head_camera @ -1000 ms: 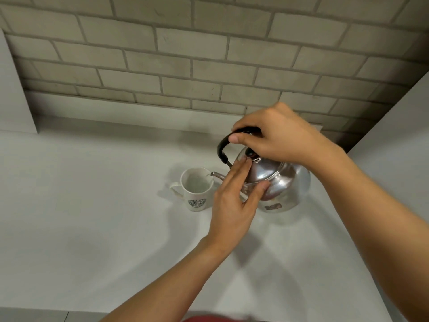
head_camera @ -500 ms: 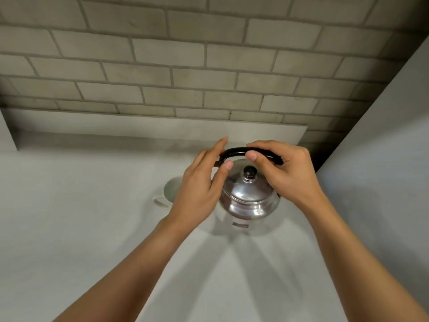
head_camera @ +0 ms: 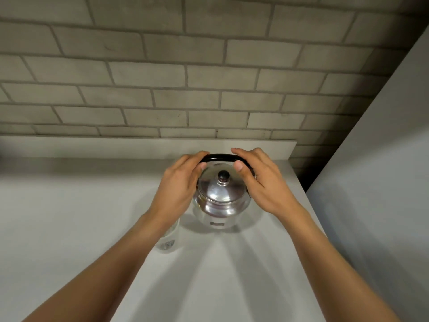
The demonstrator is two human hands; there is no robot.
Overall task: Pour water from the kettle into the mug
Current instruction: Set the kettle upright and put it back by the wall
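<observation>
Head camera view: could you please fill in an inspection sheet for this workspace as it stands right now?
Surface: pale grey counter, dry as far as visible.
Job's things: steel kettle upright on the counter, lid on; white mug to its left, mostly hidden under the left forearm, contents not visible.
Clutter: nothing seen.
Hands: left hand and right hand each grip one end of the black handle.
Cables: nothing seen.
Surroundings: grey brick wall behind; plain panel on the right.
</observation>
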